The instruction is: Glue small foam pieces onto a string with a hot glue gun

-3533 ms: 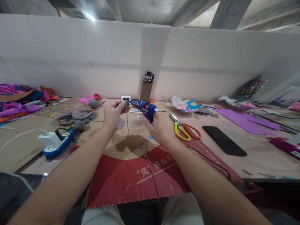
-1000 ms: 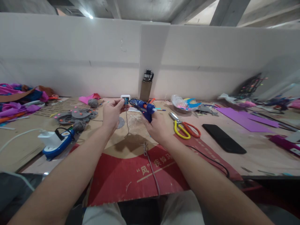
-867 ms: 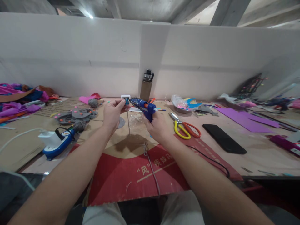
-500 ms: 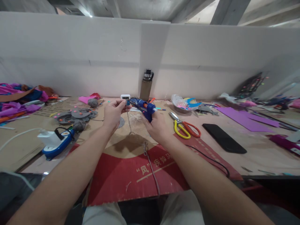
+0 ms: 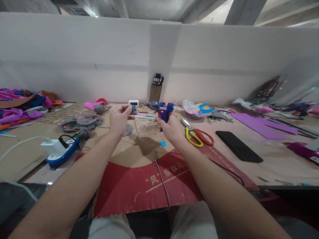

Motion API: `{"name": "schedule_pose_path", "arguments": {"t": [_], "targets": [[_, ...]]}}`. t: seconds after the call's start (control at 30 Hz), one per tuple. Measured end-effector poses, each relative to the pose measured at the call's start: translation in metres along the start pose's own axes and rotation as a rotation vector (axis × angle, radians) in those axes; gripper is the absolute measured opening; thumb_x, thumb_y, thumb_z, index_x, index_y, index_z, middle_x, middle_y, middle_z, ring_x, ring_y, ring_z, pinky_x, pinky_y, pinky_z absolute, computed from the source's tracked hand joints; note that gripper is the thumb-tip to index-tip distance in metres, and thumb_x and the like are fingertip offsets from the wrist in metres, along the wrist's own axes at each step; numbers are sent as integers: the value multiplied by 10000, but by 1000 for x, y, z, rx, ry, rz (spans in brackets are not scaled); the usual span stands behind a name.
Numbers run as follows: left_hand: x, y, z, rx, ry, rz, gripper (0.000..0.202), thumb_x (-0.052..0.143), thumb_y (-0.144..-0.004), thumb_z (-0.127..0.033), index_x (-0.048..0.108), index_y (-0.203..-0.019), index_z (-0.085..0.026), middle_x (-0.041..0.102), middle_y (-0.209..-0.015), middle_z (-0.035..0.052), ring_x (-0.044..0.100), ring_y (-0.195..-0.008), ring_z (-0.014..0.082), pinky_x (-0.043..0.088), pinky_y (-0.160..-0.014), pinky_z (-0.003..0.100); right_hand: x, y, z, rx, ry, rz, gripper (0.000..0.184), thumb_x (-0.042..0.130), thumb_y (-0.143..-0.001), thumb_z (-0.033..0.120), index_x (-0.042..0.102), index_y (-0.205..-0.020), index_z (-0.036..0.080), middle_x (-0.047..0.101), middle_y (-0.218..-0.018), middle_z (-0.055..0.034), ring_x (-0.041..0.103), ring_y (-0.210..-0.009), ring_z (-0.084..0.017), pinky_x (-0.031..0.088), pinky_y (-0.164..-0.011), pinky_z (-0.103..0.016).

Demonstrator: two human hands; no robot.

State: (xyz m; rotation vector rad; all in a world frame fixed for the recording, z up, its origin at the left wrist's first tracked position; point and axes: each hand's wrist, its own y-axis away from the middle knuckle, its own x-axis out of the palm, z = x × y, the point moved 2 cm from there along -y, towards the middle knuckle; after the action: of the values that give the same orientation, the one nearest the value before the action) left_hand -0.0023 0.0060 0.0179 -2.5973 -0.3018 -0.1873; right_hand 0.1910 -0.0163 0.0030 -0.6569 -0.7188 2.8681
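While the right hand [image 5: 171, 127] grips the gun [image 5: 163, 108] at centre frame, the left hand [image 5: 120, 120], just left of centre, pinches a blue bit [image 5: 134, 108], yarn [image 5: 136, 125] dangling below, gun and bit apart! Good form here, I'd judge: steady pinch, skin clear of the gun's likely hot end, sparing dab. The count: one gun, one blue bit; right of centre, one scissors [image 5: 196, 135], one phone [image 5: 238, 146]; upper centre, one bottle [image 5: 156, 91].
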Motion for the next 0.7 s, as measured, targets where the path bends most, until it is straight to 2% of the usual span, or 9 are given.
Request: {"name": "schedule_pose_path", "arguments": {"t": [0.1,0.3,0.37,0.43,0.5,0.53,0.57,0.63,0.7], "targets": [[-2,1,-6,132,-208,-52,135,631,-713,-282,674,-771,-168,619,-691,5,522,-563,87,369,-508,198,1,-9,-21,93,82,67,179,512,-765,326,553,-856,178,581,-608,-15,538,-485,-153,450,-492,-299],[2,8,-19,268,-422,-45,83,626,-712,-237,695,-731,-196,575,-599,-21,436,-535,94,319,-536,221,-10,-14,-46,174,674,159,293,541,-760,416,614,-766,132,637,-769,-158,616,-762,-250,468,-685,-373],[3,10,-21,302,-467,-38,78,622,-711,-222,695,-720,-193,582,-608,-19,438,-534,92,319,-545,223,-19,-16,-47,174,804,105,316,554,-753,418,630,-765,111,629,-871,-214,592,-903,-304,447,-779,-438],[3,10,-20,320,-488,-44,78,620,-712,-215,693,-715,-189,590,-613,-15,451,-539,93,326,-549,223,-26,-18,-43,137,826,-23,313,580,-737,392,637,-819,95,591,-997,-250,536,-1017,-347,406,-845,-499],[3,9,-18,283,-459,-43,78,619,-712,-215,691,-723,-186,579,-577,-18,457,-515,94,332,-528,222,-28,-18,-29,29,675,-133,282,573,-743,341,628,-885,104,563,-1061,-224,504,-1052,-329,388,-877,-504],[3,9,-17,243,-421,-30,77,620,-712,-215,687,-730,-182,574,-560,-19,464,-500,95,339,-514,221,-26,-15,-19,-43,531,-143,254,554,-758,311,618,-911,120,567,-1054,-187,508,-1034,-293,395,-881,-479],[3,9,-16,200,-374,-16,75,619,-711,-214,682,-733,-178,573,-549,-20,476,-487,97,350,-501,220,-23,-11,-7,-111,341,-90,222,528,-775,292,610,-918,143,580,-1011,-137,523,-980,-244,421,-861,-432],[3,9,-15,130,-297,19,64,617,-711,-205,668,-727,-170,587,-554,-13,512,-486,102,386,-500,220,-14,3,23,-109,-98,149,234,478,-821,320,580,-972,173,593,-907,-63,543,-794,-161,474,-738,-340],[4,8,-15,102,-280,37,49,617,-711,-198,652,-707,-164,604,-573,-5,544,-505,105,419,-518,221,-8,26,57,-125,-431,449,285,524,-812,351,553,-1055,205,580,-915,-37,533,-749,-128,473,-643,-269]]}}
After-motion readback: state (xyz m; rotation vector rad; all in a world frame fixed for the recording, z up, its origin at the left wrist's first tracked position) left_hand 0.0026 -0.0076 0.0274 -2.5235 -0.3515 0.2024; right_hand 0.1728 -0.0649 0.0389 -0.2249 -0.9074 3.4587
